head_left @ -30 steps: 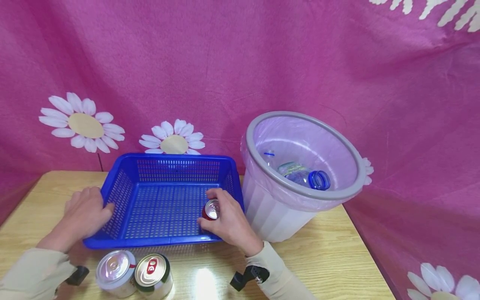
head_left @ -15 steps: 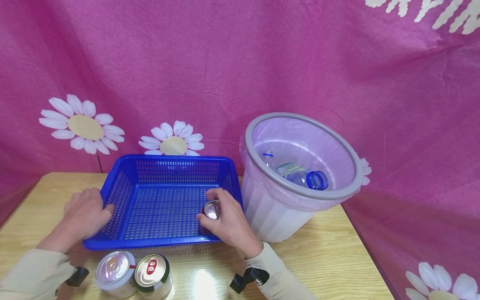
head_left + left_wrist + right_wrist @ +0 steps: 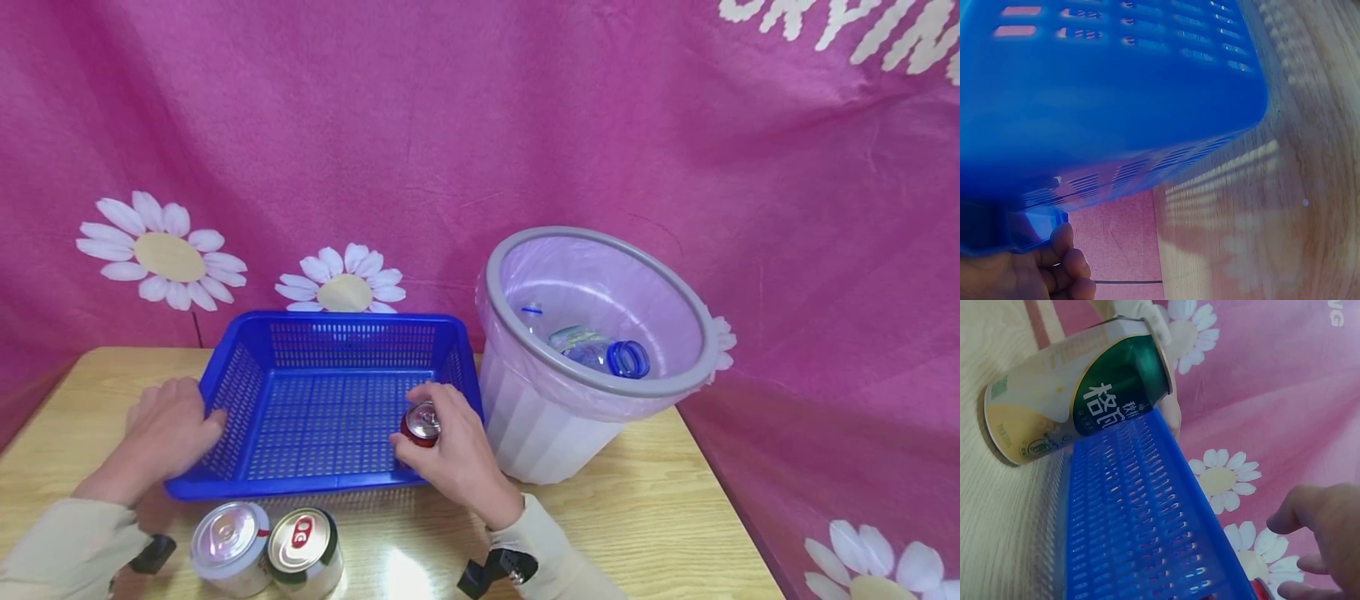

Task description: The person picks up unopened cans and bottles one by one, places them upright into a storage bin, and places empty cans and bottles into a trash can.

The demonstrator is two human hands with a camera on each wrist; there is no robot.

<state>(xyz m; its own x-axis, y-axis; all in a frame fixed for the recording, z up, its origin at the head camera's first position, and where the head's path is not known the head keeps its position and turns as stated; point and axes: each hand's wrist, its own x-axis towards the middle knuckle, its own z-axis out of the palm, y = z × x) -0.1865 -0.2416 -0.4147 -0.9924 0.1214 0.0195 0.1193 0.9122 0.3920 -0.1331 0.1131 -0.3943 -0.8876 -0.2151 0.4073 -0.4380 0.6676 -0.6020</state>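
A blue plastic basket (image 3: 341, 482) stands on the table, with my left hand (image 3: 168, 429) holding its left rim. In the left wrist view, curled fingers (image 3: 1072, 265) show at the basket's rim. Inside the basket's right front part, my right hand (image 3: 457, 450) has thumb and fingers around a small red can (image 3: 422, 423), silver top upward; the palm hides its right side. Two more drink cans stand side by side before the basket: a white one (image 3: 228, 546) and a cream-and-green one (image 3: 303, 550), which looms large in the right wrist view.
Right of the basket stands a white bin (image 3: 536, 437) with a grey rim and a clear liner, tilted in this view. Plastic bottles (image 3: 588, 350) lie inside it. A pink cloth (image 3: 420, 150) with daisies hangs behind the wooden table (image 3: 622, 517).
The red can shifts slightly within my right hand's grasp, and more of its red side shows now. My left hand stays at the rim. The head view drifts a little.
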